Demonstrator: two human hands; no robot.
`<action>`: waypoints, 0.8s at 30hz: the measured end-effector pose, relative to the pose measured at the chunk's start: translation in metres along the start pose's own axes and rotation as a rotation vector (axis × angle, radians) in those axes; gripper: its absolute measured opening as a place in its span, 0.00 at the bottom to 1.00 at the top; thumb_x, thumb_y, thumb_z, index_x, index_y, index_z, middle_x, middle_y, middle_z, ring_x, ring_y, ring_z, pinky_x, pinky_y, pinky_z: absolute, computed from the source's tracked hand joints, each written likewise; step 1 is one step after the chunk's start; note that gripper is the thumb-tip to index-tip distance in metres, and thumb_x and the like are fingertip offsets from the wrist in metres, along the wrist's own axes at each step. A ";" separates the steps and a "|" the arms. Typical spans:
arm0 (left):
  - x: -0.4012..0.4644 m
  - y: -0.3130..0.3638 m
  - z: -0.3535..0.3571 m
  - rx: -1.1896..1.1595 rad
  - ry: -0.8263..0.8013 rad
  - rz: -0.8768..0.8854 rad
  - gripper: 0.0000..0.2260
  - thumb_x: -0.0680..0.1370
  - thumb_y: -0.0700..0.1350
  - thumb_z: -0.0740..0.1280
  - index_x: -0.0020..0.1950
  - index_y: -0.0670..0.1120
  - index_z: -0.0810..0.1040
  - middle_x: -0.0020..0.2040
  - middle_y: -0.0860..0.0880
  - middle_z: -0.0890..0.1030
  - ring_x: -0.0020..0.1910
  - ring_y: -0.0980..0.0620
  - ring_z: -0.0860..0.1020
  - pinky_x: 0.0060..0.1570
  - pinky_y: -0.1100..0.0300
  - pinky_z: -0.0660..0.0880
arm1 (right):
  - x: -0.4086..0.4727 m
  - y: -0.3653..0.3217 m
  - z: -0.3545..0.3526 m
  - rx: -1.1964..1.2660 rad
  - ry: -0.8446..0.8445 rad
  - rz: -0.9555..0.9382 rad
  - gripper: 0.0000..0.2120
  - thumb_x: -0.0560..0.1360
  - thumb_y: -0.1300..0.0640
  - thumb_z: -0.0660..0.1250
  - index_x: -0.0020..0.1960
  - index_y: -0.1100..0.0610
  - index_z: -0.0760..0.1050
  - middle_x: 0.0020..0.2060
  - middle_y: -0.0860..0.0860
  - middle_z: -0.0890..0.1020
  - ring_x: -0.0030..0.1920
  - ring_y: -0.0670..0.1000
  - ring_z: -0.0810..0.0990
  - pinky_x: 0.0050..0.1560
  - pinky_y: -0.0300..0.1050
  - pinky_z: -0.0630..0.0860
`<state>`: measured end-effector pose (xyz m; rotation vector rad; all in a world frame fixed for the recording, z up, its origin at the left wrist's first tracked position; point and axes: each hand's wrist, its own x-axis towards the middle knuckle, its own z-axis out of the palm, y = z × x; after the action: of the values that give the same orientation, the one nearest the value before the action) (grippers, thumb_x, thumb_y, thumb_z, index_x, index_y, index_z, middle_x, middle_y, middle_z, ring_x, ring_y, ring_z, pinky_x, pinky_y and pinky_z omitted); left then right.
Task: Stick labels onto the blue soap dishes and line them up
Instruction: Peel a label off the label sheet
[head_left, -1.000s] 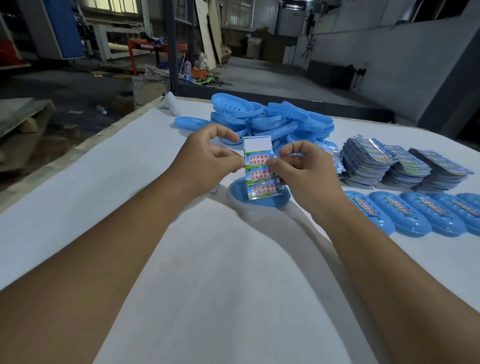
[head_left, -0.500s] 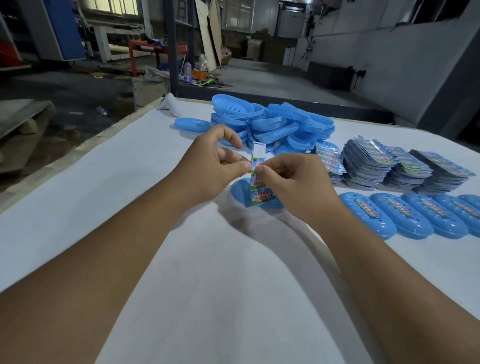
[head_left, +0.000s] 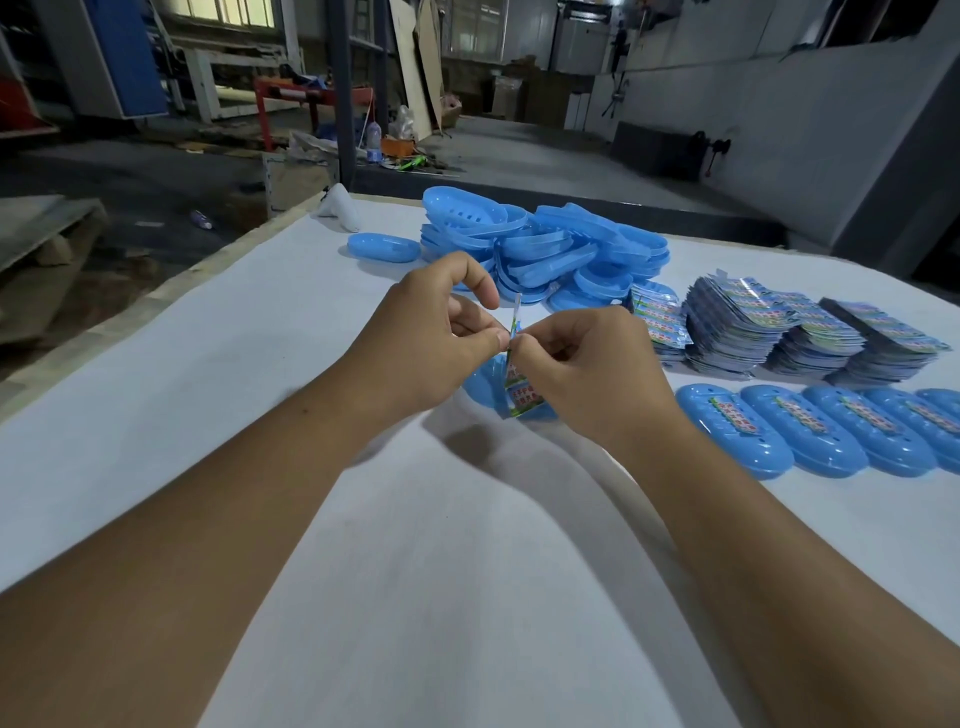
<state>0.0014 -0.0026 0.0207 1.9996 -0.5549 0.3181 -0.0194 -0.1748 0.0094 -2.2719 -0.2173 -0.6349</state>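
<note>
Left to right. Single soap dish (head_left: 383, 247) lies apart at far left of the pile of unlabelled dishes (head_left: 545, 244). Our left hand (head_left: 426, 343) has thumb and a finger pinched on the label strip (head_left: 514, 332); index finger arched above it, touching nothing. The strip stands nearly edge-on between the hands, its lower end hanging over the blue dish (head_left: 485, 382) that lies on the table directly beneath. Our right hand (head_left: 587, 374) pinches the same strip from the other side, remaining fingers curled under.

Handling judgement: strip is thin, light and floppy, backing probably slick; it should be held at the edges, and a peeled label by its corner, so the adhesive does not fold onto itself. Dishes look like rigid light plastic, likely to slide on the cloth, so steady one while pressing.

Further right: stacks of label sheets (head_left: 779, 332), and before them a row of labelled dishes (head_left: 810, 436), side by side.

Surface: white cloth-covered table (head_left: 156, 395), soft, slightly creased. Room: dim workshop, concrete floor, clutter beyond.
</note>
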 end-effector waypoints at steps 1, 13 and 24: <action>0.000 0.000 0.001 0.014 0.001 0.006 0.13 0.75 0.42 0.75 0.45 0.54 0.72 0.39 0.59 0.85 0.37 0.60 0.83 0.38 0.71 0.76 | 0.000 -0.001 0.000 -0.011 0.002 0.002 0.12 0.69 0.46 0.67 0.35 0.52 0.83 0.27 0.44 0.81 0.27 0.45 0.75 0.31 0.43 0.74; 0.000 -0.001 0.002 0.032 0.001 0.013 0.14 0.75 0.42 0.74 0.43 0.55 0.70 0.39 0.61 0.85 0.35 0.59 0.81 0.40 0.65 0.79 | 0.001 -0.003 0.001 -0.063 0.013 -0.029 0.18 0.67 0.45 0.63 0.36 0.59 0.82 0.27 0.52 0.80 0.32 0.56 0.77 0.32 0.49 0.77; 0.000 -0.002 0.002 0.013 -0.005 -0.016 0.13 0.75 0.42 0.74 0.44 0.53 0.70 0.39 0.59 0.85 0.34 0.60 0.81 0.39 0.70 0.76 | 0.001 -0.002 0.000 -0.067 -0.010 -0.035 0.16 0.69 0.47 0.64 0.36 0.59 0.83 0.27 0.53 0.81 0.31 0.56 0.77 0.32 0.49 0.76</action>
<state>0.0025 -0.0037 0.0187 2.0172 -0.5409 0.3070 -0.0196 -0.1735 0.0111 -2.3402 -0.2440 -0.6579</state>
